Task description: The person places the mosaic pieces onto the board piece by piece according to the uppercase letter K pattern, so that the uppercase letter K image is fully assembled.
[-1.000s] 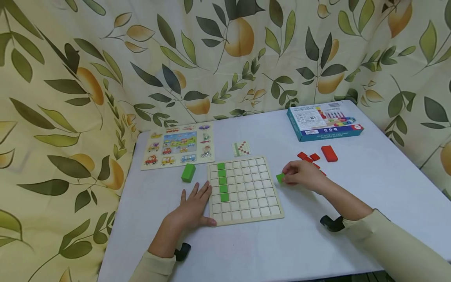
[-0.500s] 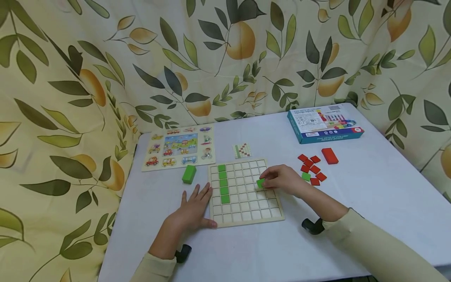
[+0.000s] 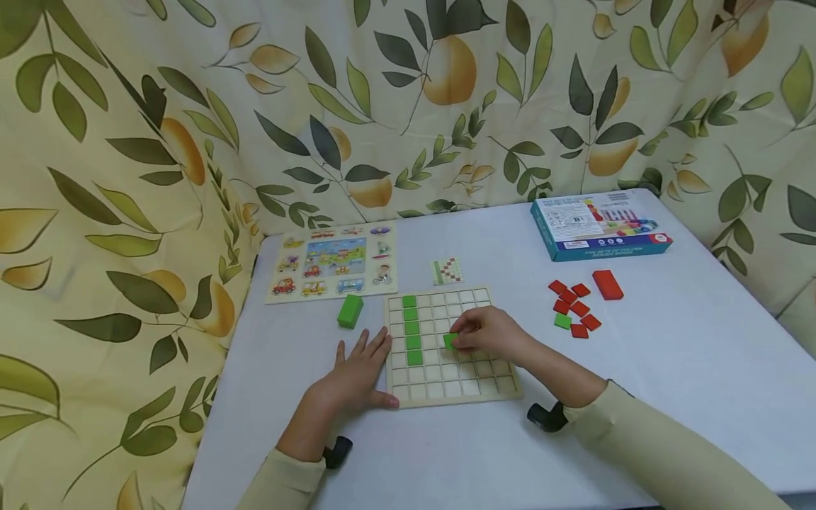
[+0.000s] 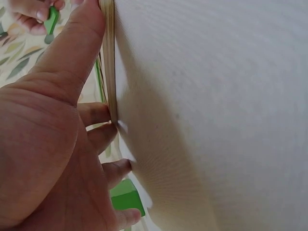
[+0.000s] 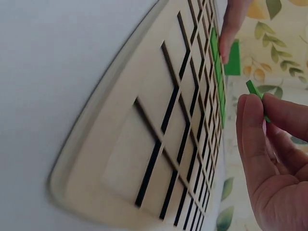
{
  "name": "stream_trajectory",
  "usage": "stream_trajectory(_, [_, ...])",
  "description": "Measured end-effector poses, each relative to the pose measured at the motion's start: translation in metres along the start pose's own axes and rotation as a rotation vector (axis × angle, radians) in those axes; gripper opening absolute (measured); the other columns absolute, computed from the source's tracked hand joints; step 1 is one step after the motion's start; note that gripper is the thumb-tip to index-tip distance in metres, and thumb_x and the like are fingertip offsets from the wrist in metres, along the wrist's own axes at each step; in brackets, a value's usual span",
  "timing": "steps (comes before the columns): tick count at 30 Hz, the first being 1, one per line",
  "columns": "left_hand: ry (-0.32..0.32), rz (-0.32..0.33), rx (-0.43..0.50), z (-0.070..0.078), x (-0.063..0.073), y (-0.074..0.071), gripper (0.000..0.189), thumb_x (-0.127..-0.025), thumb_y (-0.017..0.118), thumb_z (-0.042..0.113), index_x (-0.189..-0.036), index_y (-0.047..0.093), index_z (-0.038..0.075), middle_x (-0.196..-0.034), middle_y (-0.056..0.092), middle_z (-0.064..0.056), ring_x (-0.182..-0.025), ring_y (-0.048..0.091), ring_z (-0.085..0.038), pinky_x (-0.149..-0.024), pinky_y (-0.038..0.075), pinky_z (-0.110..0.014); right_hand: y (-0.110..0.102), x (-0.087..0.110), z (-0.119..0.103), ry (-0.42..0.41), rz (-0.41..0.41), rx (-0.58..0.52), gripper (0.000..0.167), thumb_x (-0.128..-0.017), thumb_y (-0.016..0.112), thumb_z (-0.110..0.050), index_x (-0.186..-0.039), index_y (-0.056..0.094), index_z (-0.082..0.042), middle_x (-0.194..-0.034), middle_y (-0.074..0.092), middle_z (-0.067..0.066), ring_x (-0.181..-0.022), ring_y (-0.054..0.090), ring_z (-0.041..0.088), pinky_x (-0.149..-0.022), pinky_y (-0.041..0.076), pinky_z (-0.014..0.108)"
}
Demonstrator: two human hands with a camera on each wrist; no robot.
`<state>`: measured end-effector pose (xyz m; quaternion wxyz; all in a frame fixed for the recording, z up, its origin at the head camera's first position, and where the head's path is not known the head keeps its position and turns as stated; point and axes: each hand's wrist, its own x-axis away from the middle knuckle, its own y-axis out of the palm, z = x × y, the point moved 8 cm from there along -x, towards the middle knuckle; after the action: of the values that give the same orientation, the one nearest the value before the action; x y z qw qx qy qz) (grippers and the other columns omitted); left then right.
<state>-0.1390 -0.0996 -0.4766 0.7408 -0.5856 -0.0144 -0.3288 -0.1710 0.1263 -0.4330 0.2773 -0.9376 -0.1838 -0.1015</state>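
Observation:
My right hand (image 3: pixel 491 333) pinches a small green square tile (image 3: pixel 449 341) between thumb and fingers, over the middle of a wooden grid board (image 3: pixel 435 391). In the right wrist view the tile (image 5: pixel 253 90) is tilted and apart from the board. Several green tiles (image 3: pixel 412 328) fill part of one column near the board's left side. My left hand (image 3: pixel 353 382) rests along the board's left edge with fingers spread, its thumb near the front left corner. The left wrist view shows those fingers touching the board's edge (image 4: pixel 109 57).
A green block (image 3: pixel 350 312) stands left of the board. Behind are a vehicle picture board (image 3: pixel 274 294) and a small pattern card (image 3: pixel 448 270). To the right lie several red tiles (image 3: pixel 579 309), one loose green tile (image 3: pixel 562 321), a red block (image 3: pixel 608 285) and a teal-edged box (image 3: pixel 599 225).
My right hand has carried the green tile leftward from beside the red tiles to over the board. The left hand has stayed at the board's edge. The head view has shifted slightly.

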Motion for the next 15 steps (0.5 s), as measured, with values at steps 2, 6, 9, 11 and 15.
stream_trajectory(2, [-0.001,-0.007,-0.004,0.001,-0.001,0.002,0.121,-0.074,0.081,0.061,-0.163,0.015,0.013,-0.17,0.003,-0.002,-0.154,-0.003,-0.033,-0.115,0.001,-0.069,0.004,-0.001,0.0,0.002,-0.009,-0.013,0.015,-0.089,0.077,-0.011,-0.102,0.073,-0.004,-0.085,0.068,0.003,-0.079,0.068,0.02,-0.076,0.058,0.032])
stream_trajectory(6, [-0.01,-0.009,-0.007,0.0,-0.002,0.003,0.122,-0.073,0.081,0.062,-0.163,0.014,0.014,-0.17,0.003,-0.001,-0.154,-0.003,-0.033,-0.115,0.001,-0.069,0.01,-0.003,-0.002,-0.003,-0.024,-0.057,0.013,-0.089,0.076,-0.011,-0.1,0.073,-0.003,-0.085,0.07,0.004,-0.078,0.072,0.024,-0.075,0.059,0.035])
stream_trajectory(9, [-0.015,-0.014,-0.011,0.0,-0.002,0.004,0.122,-0.073,0.08,0.062,-0.163,0.014,0.014,-0.17,0.002,-0.001,-0.154,-0.004,-0.033,-0.115,0.001,-0.068,0.013,-0.004,-0.005,-0.006,-0.036,-0.092,0.012,-0.089,0.076,-0.01,-0.099,0.073,-0.002,-0.084,0.072,0.005,-0.078,0.073,0.026,-0.074,0.06,0.037])
stream_trajectory(11, [-0.017,-0.015,-0.011,0.0,-0.002,0.003,0.122,-0.073,0.08,0.063,-0.163,0.013,0.014,-0.17,0.002,0.0,-0.154,-0.004,-0.032,-0.115,0.001,-0.068,0.016,-0.005,-0.006,-0.006,-0.046,-0.115,0.012,-0.089,0.076,-0.009,-0.098,0.073,-0.002,-0.084,0.072,0.005,-0.079,0.073,0.027,-0.074,0.06,0.038])
stream_trajectory(15, [-0.019,-0.011,-0.006,0.0,-0.002,0.002,0.121,-0.073,0.08,0.062,-0.163,0.013,0.014,-0.17,0.003,0.0,-0.154,-0.004,-0.032,-0.115,0.0,-0.068,0.022,-0.006,-0.01,-0.004,-0.063,-0.137,0.012,-0.089,0.077,-0.009,-0.097,0.073,-0.001,-0.084,0.072,0.005,-0.08,0.074,0.029,-0.074,0.06,0.038])
